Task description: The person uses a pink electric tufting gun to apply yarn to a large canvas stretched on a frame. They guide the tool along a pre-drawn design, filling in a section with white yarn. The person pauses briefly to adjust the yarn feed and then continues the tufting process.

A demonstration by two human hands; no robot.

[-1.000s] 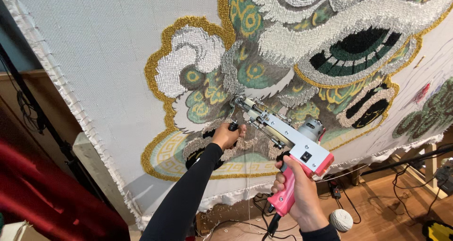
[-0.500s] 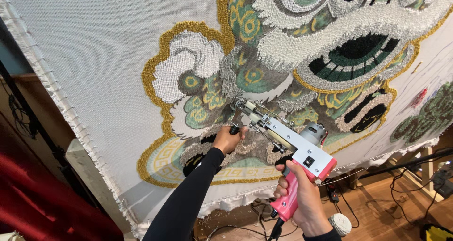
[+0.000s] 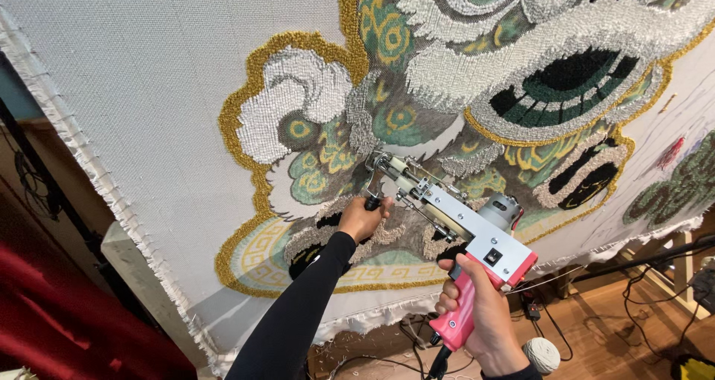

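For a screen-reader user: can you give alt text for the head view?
Two hands press a pink-handled tufting gun against a stretched cloth bearing a colourful tufted design: right hand on the grip, left hand on the front handle. A yarn ball sits on the floor.

No packages, labels, signs or screens show anywhere here (neither on the wall nor floor).

The tufting gun (image 3: 462, 231) has a matt bare-metal body and a glossy pink plastic grip, pressed against coarse woven cloth (image 3: 149, 90) bearing rough looped yarn pile, above a smooth wooden floor (image 3: 603, 328).
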